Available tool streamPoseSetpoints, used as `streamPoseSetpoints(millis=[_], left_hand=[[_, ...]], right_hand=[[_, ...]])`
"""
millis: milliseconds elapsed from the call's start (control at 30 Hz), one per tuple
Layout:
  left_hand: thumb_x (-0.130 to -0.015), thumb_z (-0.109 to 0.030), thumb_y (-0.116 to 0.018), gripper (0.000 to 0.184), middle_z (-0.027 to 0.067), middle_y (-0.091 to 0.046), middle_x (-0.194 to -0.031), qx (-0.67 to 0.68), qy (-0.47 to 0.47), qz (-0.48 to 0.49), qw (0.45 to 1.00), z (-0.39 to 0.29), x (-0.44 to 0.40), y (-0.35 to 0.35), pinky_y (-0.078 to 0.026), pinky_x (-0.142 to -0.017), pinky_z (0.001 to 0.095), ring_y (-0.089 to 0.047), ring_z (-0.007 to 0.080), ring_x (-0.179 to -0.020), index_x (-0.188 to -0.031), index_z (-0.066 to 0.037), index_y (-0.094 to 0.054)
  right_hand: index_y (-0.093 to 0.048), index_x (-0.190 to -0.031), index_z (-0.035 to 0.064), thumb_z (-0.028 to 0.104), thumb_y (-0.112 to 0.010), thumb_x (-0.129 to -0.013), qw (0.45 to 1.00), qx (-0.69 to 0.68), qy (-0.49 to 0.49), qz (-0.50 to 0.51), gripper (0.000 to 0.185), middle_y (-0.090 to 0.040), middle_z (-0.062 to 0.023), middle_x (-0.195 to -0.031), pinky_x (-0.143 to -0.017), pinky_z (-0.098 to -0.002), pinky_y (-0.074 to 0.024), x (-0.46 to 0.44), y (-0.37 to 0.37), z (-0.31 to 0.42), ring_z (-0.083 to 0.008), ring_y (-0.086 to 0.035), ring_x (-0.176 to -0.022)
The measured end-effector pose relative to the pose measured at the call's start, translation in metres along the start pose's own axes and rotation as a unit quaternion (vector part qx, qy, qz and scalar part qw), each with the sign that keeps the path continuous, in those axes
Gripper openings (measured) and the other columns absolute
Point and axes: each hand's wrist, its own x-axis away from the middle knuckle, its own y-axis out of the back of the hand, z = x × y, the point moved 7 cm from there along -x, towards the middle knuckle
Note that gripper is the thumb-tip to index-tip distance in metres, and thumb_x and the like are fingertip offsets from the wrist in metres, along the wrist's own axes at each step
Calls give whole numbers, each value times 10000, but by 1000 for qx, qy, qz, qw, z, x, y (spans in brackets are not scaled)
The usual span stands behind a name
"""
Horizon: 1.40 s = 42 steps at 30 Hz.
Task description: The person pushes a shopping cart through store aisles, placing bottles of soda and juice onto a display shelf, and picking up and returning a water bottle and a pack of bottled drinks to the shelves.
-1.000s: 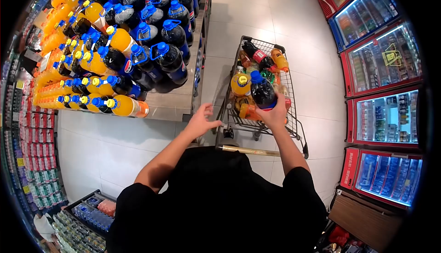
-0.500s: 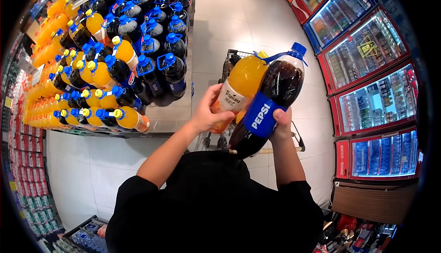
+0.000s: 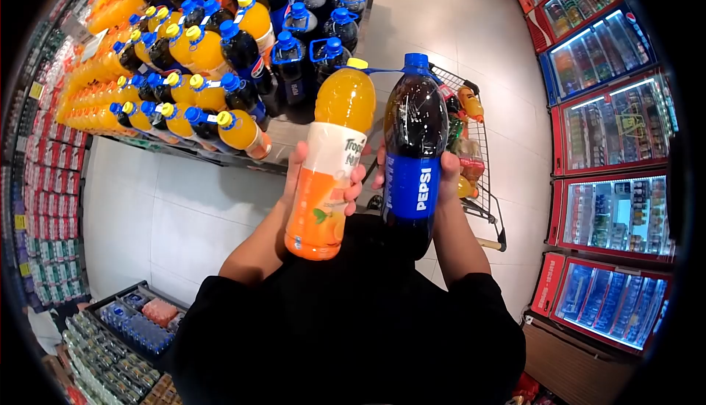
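Observation:
My left hand (image 3: 354, 184) is wrapped round a Tropicana orange juice bottle (image 3: 323, 184), gripping it at the label. The bottle stands nearly upright in view, with a yellow cap and a white and orange label. In my right hand (image 3: 450, 173) is a Pepsi bottle (image 3: 415, 133) of dark cola with a blue cap and blue label, the fingers closed around its label. A blue strap (image 3: 384, 71) runs between the two bottle necks. The bottles are held side by side with a gap between their bodies, in front of my chest.
A display (image 3: 213, 45) of paired juice and cola bottles fills the upper left. A shopping cart (image 3: 482, 173) holding several goods stands beyond my right hand. Lit drink fridges (image 3: 614, 217) line the right side. A crate of bottles (image 3: 140, 320) sits at lower left.
The two bottles have swung from tilted and overlapping to nearly upright and apart. The view has turned, so the display and cart appear further right.

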Motion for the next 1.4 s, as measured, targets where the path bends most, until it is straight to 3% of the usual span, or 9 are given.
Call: streamPoseSetpoints(millis=[167, 467, 733, 833, 900, 1000, 1133, 1233, 1400], left_hand=[[-907, -757, -705, 1117, 168, -546, -1215, 135, 2, 48, 990, 6, 7, -1, -610, -748, 517, -621, 293, -942, -1588, 23, -288], [-898, -670, -777, 1130, 172, -576, -1220, 167, -3, 80, 983, 0, 17, -4, -636, -798, 547, -653, 317, -970, -1619, 5, -227], [-939, -734, -657, 978, 213, -642, -1238, 29, -35, -1, 999, -17, 31, 10, -667, -845, 549, -712, 323, -1011, -1517, 12, -400], [-941, -727, -651, 961, 207, -649, -1220, -21, -41, -24, 999, -23, 33, 10, -664, -832, 541, -712, 317, -1001, -1510, 7, -404], [-953, -656, -651, 894, 203, -664, -1218, -64, -41, -57, 995, -28, 36, 10, -659, -848, 524, -721, 319, -1018, -1515, 5, -436], [-952, -504, -703, 787, 184, -685, -1261, -168, -58, -136, 975, -43, 53, 4, -642, -902, 477, -734, 310, -1068, -1525, -13, -480], [-882, -227, -845, 742, 132, -696, -1306, -427, -116, -243, 864, -67, 67, 7, -596, -969, 402, -730, 247, -1108, -1503, -15, -497], [-838, -210, -896, 757, 123, -718, -1278, -593, -249, -250, 724, -71, 69, -23, -588, -979, 408, -735, 251, -1080, -1464, -10, -520], [-784, -253, -926, 787, 168, -696, -1366, -792, -183, -276, 513, -67, 80, -36, -521, -1110, 461, -687, 314, -1276, -1443, -51, -546]], right_hand=[[-390, -1495, -153, 761, -633, -909, 949, -276, -11, 155, 1112, -635, -285, -1277, -996, -589, -603, -28, -16, -31, -460, -714, -1133], [-398, -1500, -143, 775, -626, -898, 940, -295, -8, 170, 1121, -640, -262, -1251, -904, -565, -611, -43, -20, -52, -433, -714, -1118], [-430, -1504, -91, 729, -700, -863, 995, -95, -21, 25, 1075, -639, -243, -1260, -846, -519, -643, -36, 10, -54, -376, -719, -1065], [-523, -1468, -79, 703, -633, -882, 999, -46, -10, 2, 983, -696, -245, -1255, -876, -490, -642, -37, 9, -52, -373, -739, -1059], [-594, -1396, -72, 690, -624, -891, 983, 105, -22, -148, 915, -727, -226, -1181, -851, -447, -646, -28, 10, -43, -337, -762, -1002], [-622, -1332, -27, 440, -734, -927, 969, 163, -2, -186, 628, -749, -152, -1082, -823, -380, -638, -29, 22, -42, -249, -764, -912], [-586, -1364, 25, 195, -841, -898, 916, 314, 79, -238, 558, -718, -82, -1173, -945, -351, -575, -31, 27, -27, -168, -700, -1031], [-549, -1375, 27, 193, -941, -825, 842, 461, 134, -247, 695, -690, -85, -1252, -1018, -354, -542, -31, 22, -18, -182, -667, -1140], [-453, -1383, 37, 164, -996, -735, 852, 448, 163, -219, 855, -663, -91, -1233, -1001, -365, -562, -30, 23, -30, -197, -682, -1118]])
